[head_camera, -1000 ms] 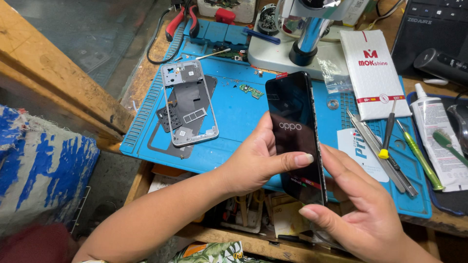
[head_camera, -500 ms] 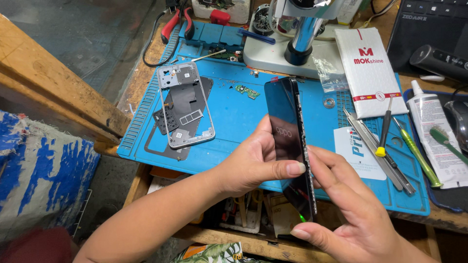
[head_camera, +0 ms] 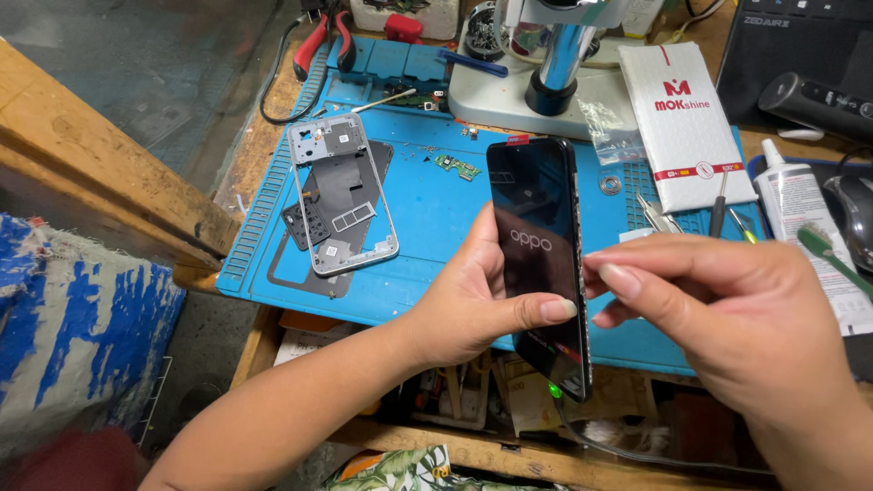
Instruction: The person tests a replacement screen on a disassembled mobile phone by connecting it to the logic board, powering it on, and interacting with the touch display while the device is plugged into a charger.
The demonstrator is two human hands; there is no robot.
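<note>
One phone (head_camera: pixel 538 264), one bare phone frame (head_camera: pixel 343 193), one white box (head_camera: pixel 684 125), one blue mat (head_camera: pixel 427 236).

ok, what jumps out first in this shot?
The black phone screen assembly, held upright mid-frame over the blue repair mat, left hand gripping it, right hand pinching its right edge. Left of it on the mat lies a stripped silver phone frame; a microscope base stands behind.

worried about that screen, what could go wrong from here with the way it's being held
1. The phone screen is held upright over the edge of the blue mat, gripped by the left hand only along its edges; a slip could drop it off the bench.
2. The right hand pinches its thin side edge, so twisting might crack the glass.
3. A cable hangs from its bottom end and could snag and tug it.
</note>
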